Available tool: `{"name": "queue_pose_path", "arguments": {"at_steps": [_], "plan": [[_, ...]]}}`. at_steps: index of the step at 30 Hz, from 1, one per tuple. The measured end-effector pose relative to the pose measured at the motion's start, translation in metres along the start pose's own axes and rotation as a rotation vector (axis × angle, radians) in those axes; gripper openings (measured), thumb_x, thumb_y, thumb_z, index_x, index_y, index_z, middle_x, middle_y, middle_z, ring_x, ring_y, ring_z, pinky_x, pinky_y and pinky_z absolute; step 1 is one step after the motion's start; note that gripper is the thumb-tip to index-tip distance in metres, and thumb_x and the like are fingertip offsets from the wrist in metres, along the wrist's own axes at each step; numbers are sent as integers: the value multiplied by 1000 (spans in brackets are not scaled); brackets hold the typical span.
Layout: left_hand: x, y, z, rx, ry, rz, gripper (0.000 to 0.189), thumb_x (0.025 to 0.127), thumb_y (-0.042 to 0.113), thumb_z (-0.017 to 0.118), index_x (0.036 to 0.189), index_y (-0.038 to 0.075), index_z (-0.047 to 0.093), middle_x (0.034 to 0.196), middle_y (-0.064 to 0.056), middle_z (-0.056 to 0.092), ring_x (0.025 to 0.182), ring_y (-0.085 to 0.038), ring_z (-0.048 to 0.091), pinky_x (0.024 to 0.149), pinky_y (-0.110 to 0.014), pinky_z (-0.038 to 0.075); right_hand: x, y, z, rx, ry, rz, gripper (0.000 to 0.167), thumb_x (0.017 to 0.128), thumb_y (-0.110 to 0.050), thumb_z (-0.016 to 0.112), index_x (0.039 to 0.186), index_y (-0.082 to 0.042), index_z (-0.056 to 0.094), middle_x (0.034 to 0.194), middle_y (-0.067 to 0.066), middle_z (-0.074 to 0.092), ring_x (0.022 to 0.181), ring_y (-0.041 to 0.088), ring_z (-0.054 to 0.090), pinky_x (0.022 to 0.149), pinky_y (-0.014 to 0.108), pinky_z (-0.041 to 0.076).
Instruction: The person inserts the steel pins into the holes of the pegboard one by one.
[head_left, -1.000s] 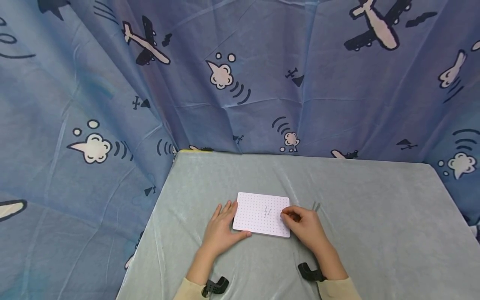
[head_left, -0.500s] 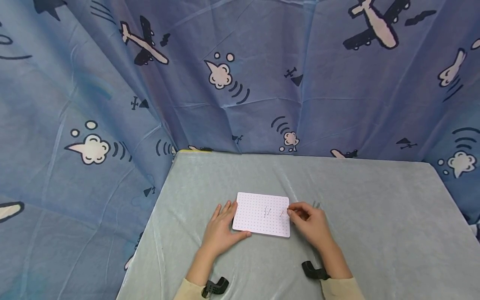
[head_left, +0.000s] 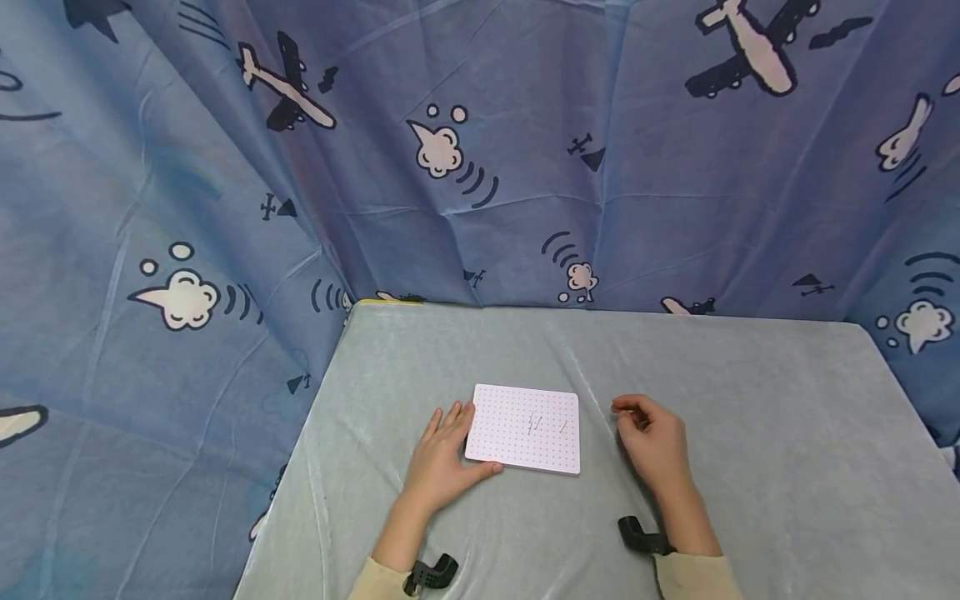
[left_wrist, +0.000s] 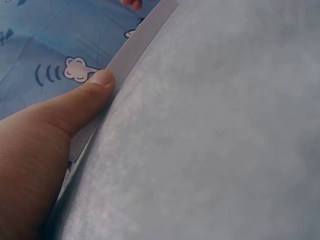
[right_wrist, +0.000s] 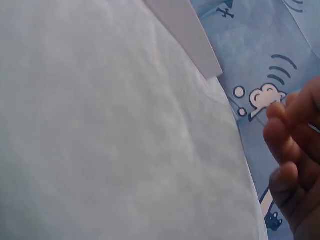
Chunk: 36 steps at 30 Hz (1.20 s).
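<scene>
Just now my right hand (head_left: 656, 442) has come away from the white dotted board (head_left: 504, 429) and sits to the right of it, apart from its edge. With it gone, a thin reddish stroke (head_left: 563, 427) near the board's right side lies fully uncovered, apart from two gray strokes (head_left: 534, 423) nearer the middle; I can't tell whether any of them is drawn or a fine stick. I take it that the work at that spot is finished for the moment, with most of the dots unmarked.

My right fingers are curled with their tips close together – whether they pinch something that thin, I cannot tell. My left hand (head_left: 442, 471) hasn't shifted: its fingers are spread at the board's left edge and its thumb touches the near edge, which should steady the board where it lies, flat on the gray cloth (head_left: 765, 433).

Two thin slivers showed on that cloth right of the board a moment ago; now my right hand hides the place, so I can't say whether they are there. A black wrist camera (head_left: 432, 575) sits at each cuff, and the blue airplane curtain (head_left: 510, 250) hangs behind, well clear of the board.
</scene>
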<state>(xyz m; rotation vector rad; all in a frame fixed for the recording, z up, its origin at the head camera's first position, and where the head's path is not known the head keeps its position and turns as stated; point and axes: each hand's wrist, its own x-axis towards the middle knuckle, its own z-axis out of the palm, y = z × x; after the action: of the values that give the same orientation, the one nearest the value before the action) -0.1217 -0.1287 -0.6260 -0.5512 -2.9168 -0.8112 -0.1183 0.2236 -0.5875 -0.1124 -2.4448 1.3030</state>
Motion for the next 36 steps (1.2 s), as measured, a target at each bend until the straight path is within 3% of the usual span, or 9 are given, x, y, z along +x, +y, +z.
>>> {"name": "queue_pose_path", "arguments": {"at_steps": [6, 13, 20, 30, 36], "plan": [[1, 1, -1, -4, 9, 9, 117, 81, 77, 83, 165, 5, 47, 167, -12, 48, 160, -23, 37, 138, -43, 15, 3, 7, -9, -63, 84, 50, 17, 97, 4, 70, 105, -4, 83, 90, 8, 78, 72, 5, 58, 59, 11, 44], [0, 1, 0, -1, 15, 12, 116, 81, 75, 84, 165, 5, 48, 167, -12, 48, 160, -23, 38, 138, -41, 15, 5, 8, -15, -191, 110, 65, 14, 95, -3, 71, 102, -5, 83, 84, 7, 75, 72, 17, 63, 60, 20, 44], [0, 2, 0, -3, 13, 15, 117, 82, 77, 82, 166, 4, 46, 168, -9, 48, 160, -23, 37, 138, -41, 15, 5, 11, -18, -294, 19, 167, 14, 99, -12, 71, 102, -2, 80, 84, 8, 73, 74, 28, 67, 63, 39, 50], [-1, 2, 0, -20, 10, 21, 118, 82, 80, 79, 166, 5, 46, 169, -10, 47, 161, -24, 36, 139, -44, 15, 3, 10, -20, -372, -119, 272, 31, 104, -28, 70, 108, 2, 78, 92, 14, 76, 72, 29, 69, 55, 40, 53], [0, 1, 1, -7, 12, 26, 117, 82, 80, 79, 166, 4, 46, 169, -8, 47, 161, -23, 36, 139, -42, 14, 3, 8, -17, -414, -165, 277, 42, 102, -37, 75, 112, 4, 75, 94, 15, 76, 70, 29, 68, 50, 40, 50]]}}
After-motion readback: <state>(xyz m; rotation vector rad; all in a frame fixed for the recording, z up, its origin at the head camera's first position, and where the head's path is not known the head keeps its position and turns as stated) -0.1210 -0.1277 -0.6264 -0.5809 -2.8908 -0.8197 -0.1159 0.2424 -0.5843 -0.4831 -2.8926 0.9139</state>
